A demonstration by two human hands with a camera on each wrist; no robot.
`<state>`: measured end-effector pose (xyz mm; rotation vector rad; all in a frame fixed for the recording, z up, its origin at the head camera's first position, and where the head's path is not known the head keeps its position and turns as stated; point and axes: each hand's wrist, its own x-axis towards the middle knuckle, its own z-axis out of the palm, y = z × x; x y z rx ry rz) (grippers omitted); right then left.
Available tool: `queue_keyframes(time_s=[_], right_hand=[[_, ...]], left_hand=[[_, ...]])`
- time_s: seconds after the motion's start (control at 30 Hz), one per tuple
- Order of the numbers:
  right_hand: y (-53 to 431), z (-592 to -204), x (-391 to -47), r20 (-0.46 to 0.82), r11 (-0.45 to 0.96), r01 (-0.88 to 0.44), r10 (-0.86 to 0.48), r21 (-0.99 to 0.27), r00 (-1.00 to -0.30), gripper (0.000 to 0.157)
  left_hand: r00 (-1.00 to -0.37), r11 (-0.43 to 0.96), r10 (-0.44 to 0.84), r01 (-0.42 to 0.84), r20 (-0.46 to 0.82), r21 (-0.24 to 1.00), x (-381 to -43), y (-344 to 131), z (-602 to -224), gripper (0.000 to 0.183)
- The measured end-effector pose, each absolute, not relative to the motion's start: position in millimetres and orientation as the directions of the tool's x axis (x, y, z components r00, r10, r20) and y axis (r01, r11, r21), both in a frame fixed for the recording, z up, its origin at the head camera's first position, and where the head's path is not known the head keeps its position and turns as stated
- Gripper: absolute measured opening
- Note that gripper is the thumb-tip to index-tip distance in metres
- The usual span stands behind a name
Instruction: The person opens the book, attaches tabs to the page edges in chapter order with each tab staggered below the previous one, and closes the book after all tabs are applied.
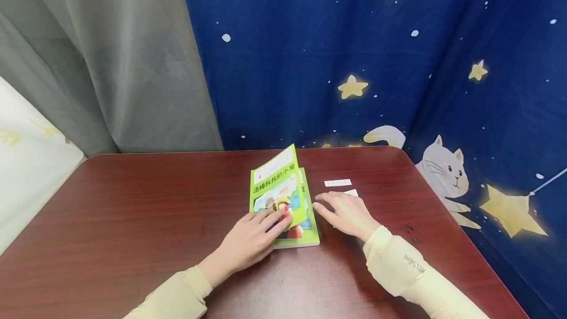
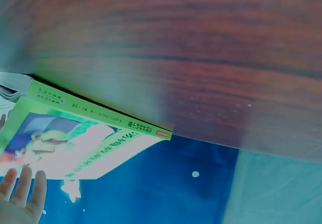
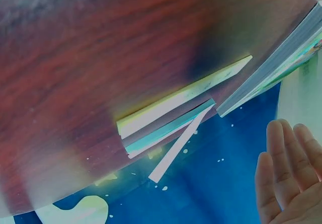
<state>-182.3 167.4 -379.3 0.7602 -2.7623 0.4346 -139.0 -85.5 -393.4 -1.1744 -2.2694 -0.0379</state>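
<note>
Book, from the head: green one (image 1: 311, 230) on the tabletop (image 1: 155, 210), cover (image 1: 274, 183) tilted up on its right!
Left hand (image 1: 248, 240): grip relaxed, fingers laid over the cover's lower part.
Right hand (image 1: 347, 212): grip released, just beside the book, near white slips (image 1: 337, 182).
Spine (image 2: 95, 108), from the left wrist: green, lettered.
Slips, from the right wrist: near the pages (image 3: 274, 63); right fingers (image 3: 287, 158) straight.

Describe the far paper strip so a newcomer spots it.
Find the dark red table before the blue starry curtain, then the bright green book near its middle. Just to the book's right lies a small, pale rectangular strip. In the head view it sits nearer the table's back edge and shows whole, whereas its white neighbour is partly hidden behind the right grip.
</note>
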Motion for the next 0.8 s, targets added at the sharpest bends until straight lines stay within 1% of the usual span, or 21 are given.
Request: queue_keyframes(time_s=[0.07,0.1,0.17,0.3,0.53,0.7,0.8], right_hand=[[166.9,-378.9,-182.8,0.316,0.817,-0.534,-0.459,-0.216,-0.830,0.029],[166.5,-378.6,-182.9,0.314,0.818,-0.535,-0.461,-0.211,-0.830,0.029],[165.6,-378.3,-182.8,0.300,0.820,-0.533,-0.465,-0.210,-0.833,0.030],[164.0,-377.5,-182.4,0.259,0.823,-0.533,-0.480,-0.200,-0.838,0.034],[164.4,-375.6,-182.1,0.222,0.824,-0.532,-0.491,-0.196,-0.843,0.039],[165.9,-375.3,-181.1,0.228,0.823,-0.539,-0.498,-0.181,-0.837,0.040],[166.9,-375.7,-180.9,0.224,0.826,-0.536,-0.497,-0.175,-0.838,0.040]], left_hand=[[-0.443,0.617,0.733,0.753,0.516,-0.230,-138.4,-87.2,-391.2,0.063],[-0.444,0.619,0.728,0.752,0.522,-0.224,-138.3,-88.1,-390.0,0.063],[-0.440,0.621,0.719,0.754,0.538,-0.215,-138.3,-90.9,-387.9,0.060],[-0.408,0.630,0.689,0.746,0.599,-0.216,-137.9,-97.5,-384.5,0.052],[-0.404,0.693,0.614,0.688,0.678,-0.217,-135.1,-110.5,-377.9,0.053],[-0.359,0.723,0.549,0.658,0.755,-0.212,-134.2,-120.0,-376.3,0.049],[-0.350,0.738,0.503,0.650,0.790,-0.181,-134.4,-127.8,-373.8,0.047]])
